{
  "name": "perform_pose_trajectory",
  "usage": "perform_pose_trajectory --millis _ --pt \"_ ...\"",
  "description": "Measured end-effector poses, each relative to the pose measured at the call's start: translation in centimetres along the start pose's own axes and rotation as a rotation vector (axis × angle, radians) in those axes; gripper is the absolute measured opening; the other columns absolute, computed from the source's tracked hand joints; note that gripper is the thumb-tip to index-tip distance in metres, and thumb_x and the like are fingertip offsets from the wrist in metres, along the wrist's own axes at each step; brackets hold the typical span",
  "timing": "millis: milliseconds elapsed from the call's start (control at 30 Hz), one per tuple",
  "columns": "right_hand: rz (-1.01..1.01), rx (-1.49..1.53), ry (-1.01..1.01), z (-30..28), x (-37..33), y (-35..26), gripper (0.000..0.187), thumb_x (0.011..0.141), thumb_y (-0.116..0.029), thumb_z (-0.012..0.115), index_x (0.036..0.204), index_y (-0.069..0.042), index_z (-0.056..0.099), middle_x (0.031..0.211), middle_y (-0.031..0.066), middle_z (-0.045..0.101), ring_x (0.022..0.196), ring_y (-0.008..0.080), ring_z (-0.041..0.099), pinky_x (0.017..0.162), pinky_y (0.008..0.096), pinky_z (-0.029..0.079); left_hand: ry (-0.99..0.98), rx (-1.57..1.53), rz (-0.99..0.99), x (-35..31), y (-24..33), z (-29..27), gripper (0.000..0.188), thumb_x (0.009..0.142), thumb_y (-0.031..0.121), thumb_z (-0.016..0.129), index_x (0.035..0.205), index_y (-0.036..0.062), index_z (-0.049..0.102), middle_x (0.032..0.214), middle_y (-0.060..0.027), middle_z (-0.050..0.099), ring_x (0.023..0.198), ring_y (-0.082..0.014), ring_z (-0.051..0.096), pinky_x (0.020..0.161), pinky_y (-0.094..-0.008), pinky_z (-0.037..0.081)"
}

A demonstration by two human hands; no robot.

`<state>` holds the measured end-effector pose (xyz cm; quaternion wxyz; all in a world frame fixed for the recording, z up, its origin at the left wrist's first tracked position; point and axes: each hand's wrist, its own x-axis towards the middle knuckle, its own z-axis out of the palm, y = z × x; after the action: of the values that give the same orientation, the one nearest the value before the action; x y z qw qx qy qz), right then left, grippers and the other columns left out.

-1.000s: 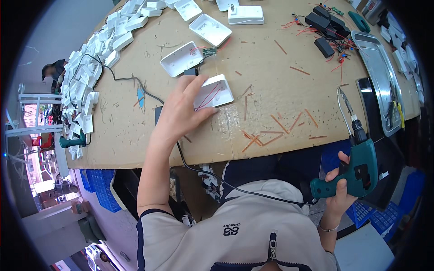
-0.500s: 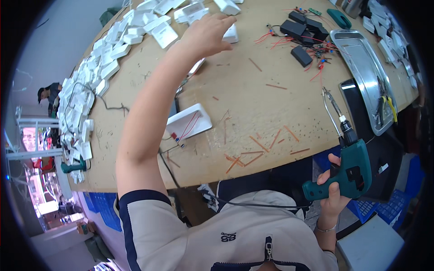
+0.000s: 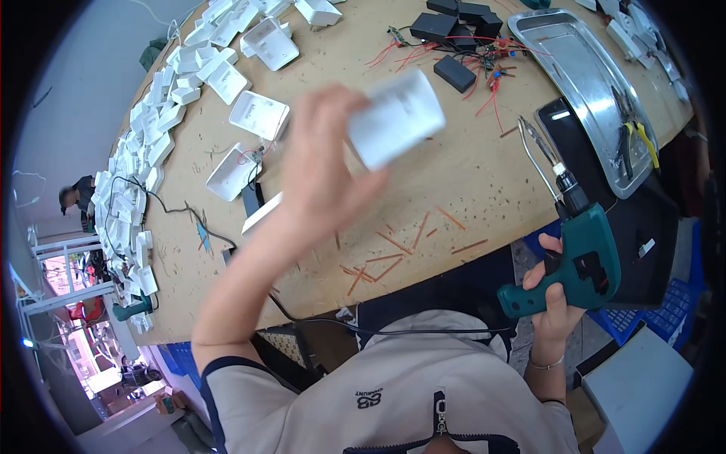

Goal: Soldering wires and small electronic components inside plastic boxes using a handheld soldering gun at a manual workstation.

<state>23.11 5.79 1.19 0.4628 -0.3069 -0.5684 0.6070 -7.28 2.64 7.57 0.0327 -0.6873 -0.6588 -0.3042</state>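
Note:
My left hand [image 3: 321,166], blurred by motion, grips a white plastic casing [image 3: 399,119] by its left side and holds it over the middle of the table. My right hand [image 3: 558,306] is wrapped round the handle of a green soldering gun [image 3: 588,253] at the table's near right edge. The gun's metal tip [image 3: 538,140] points up and away, with a thin curved tube beside it. Left of my left hand lie an open white casing [image 3: 259,115] and another casing [image 3: 231,174] with red wires at its edge. My left forearm partly covers a further white casing.
Many white casings [image 3: 155,113] are heaped along the left edge. Black boxes [image 3: 455,73] and small circuit boards with red wires lie at the far right, beside a metal tray [image 3: 578,72] holding yellow-handled pliers [image 3: 647,144]. Brown strips [image 3: 387,266] are scattered near the front edge. A black cable [image 3: 355,325] crosses my lap.
My left hand has come back toward me from the far casings, now with a white casing in it. The view has shifted; my right hand still holds the soldering gun.

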Motion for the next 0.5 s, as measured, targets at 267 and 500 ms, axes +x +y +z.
perform_pose_trajectory --millis 267,500 --pt "-0.029 0.019 0.007 -0.4 -0.7 -0.3 0.062 0.085 -0.027 0.059 0.128 0.007 0.030 0.117 0.0259 0.048 0.067 0.0102 0.054 0.053 0.0211 0.045 -0.078 -0.350 0.019 -5.0 1.8 4.5 0.068 0.064 0.013 0.074 0.121 0.0027 0.037 0.118 -0.0191 0.044 0.110 -0.0328 0.045 0.090 -0.0389 0.039" --pt "-0.047 0.036 0.034 -0.2 -0.9 -0.3 0.061 0.084 -0.028 0.059 0.127 0.008 0.032 0.117 0.0257 0.048 0.067 0.0100 0.054 0.054 0.0215 0.046 -0.035 -0.254 0.092 -2.5 1.4 1.6 0.039 0.073 0.010 0.063 0.107 -0.0005 0.050 0.108 -0.0181 0.051 0.097 -0.0334 0.052 0.083 -0.0398 0.041"
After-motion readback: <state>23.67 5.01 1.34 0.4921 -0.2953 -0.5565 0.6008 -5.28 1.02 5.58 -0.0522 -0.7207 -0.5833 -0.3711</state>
